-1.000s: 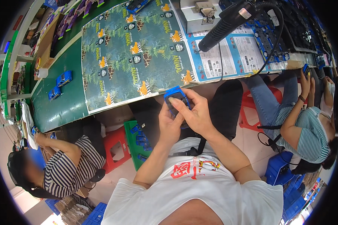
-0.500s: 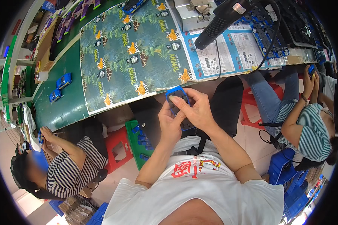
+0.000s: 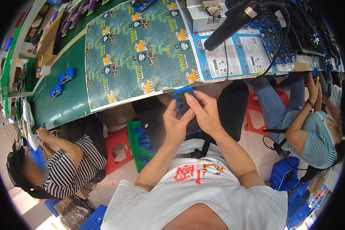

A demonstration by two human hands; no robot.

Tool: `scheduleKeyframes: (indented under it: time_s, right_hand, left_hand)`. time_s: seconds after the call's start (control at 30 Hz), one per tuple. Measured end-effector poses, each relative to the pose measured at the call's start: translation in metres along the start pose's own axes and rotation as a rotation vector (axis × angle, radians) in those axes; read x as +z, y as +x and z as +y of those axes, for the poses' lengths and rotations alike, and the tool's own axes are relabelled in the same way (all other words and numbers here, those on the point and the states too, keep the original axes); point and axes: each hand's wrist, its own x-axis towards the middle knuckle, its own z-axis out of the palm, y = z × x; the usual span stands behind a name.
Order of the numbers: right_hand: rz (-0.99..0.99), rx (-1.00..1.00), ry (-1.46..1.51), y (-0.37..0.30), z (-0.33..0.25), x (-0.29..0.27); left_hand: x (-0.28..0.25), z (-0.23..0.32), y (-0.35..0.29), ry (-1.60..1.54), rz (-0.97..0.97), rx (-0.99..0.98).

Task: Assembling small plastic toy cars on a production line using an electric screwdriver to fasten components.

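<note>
Just off the near table edge, a blue toy car [image 3: 183,109] is held upside down, its black underside facing up. My left hand [image 3: 174,123] is closed round its left side, thumb lying on the lower part of the underside. On the right side my right hand [image 3: 207,114] grips it, thumb pressed on the upper part of the base. The fingers beneath the car are hidden. Two blue toy cars [image 3: 66,76] rest on the green tabletop at the left.
A patterned printed sheet [image 3: 138,57] covers the table's middle. Over it, to the right, hangs a black corded tool [image 3: 226,32], beside several car bases [image 3: 274,44]. A green crate [image 3: 133,126] with blue cars stands by my left leg. Co-workers sit at left and right.
My right thumb has moved a little up and right on the car's underside. Both hands and the car have shifted slightly rightward, and the view has moved a little.
</note>
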Motion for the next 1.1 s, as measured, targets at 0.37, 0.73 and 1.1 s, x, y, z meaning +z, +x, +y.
scheduleKeyframes:
  time_s: [0.37, 0.73, 1.1]
  right_hand:
    - [0.053, -0.035, -0.133, 0.012, 0.003, -0.005]
    - [0.175, -0.224, -0.486, 0.009, -0.013, 0.007]
    - [0.14, -0.566, -0.719, 0.006, -0.028, -0.023]
  left_hand:
    - [0.005, 0.004, 0.01, -0.033, -0.022, -0.061]
    - [0.0, -0.005, 0.018, 0.064, 0.014, -0.006]
    - [0.0, 0.004, 0.019, -0.045, 0.008, -0.107]
